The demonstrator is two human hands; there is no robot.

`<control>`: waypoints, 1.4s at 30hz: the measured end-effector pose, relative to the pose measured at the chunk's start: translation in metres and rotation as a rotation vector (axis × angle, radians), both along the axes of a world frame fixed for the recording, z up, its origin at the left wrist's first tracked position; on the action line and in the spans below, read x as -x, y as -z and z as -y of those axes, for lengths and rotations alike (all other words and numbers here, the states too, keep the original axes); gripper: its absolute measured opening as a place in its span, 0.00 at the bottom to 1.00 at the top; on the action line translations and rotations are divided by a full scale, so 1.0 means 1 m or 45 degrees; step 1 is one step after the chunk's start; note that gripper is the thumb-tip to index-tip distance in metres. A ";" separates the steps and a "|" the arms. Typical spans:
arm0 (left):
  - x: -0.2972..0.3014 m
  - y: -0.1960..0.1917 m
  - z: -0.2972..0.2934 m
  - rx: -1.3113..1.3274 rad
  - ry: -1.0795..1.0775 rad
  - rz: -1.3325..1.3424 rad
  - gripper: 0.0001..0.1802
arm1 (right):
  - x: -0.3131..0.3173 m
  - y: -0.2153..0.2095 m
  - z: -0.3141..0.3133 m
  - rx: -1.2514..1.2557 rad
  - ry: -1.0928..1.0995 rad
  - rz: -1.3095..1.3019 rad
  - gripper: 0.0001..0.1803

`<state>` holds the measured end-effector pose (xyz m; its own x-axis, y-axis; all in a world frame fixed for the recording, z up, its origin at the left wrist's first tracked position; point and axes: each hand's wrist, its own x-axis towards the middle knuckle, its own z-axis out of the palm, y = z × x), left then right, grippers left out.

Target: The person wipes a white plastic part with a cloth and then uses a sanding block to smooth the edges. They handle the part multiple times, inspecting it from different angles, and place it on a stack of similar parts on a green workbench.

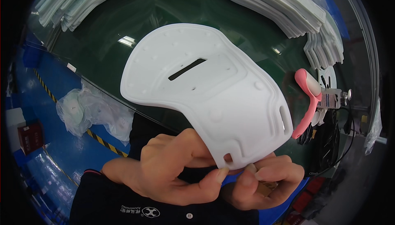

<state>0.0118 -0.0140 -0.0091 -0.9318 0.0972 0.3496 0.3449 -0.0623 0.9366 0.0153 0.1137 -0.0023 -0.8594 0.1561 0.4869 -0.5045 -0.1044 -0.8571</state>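
Note:
A white moulded plastic panel, rounded and wide at its far end, is held up over the near edge of the green table. It has a long dark slot in the middle and smaller holes near its close end. My left hand grips its near-left corner, thumb at the edge and fingers behind. At the near end, my right hand pinches the bottom edge between thumb and fingers. Some fingers of both hands are hidden by the panel.
Stacks of white panels stand on the green table, one far left, one far right. A pink-and-white curved part lies right, beside a clear bottle with a metal top. Plastic bags sit left, below the table edge.

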 end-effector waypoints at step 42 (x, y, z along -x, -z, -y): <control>-0.002 0.004 0.000 -0.126 0.055 0.083 0.14 | 0.005 0.003 -0.004 0.215 -0.231 -0.018 0.13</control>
<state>0.0140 -0.0138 -0.0133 -0.9486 0.1060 0.2983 0.2784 -0.1693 0.9454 0.0105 0.1181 -0.0053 -0.8740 0.0800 0.4793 -0.4764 -0.3354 -0.8128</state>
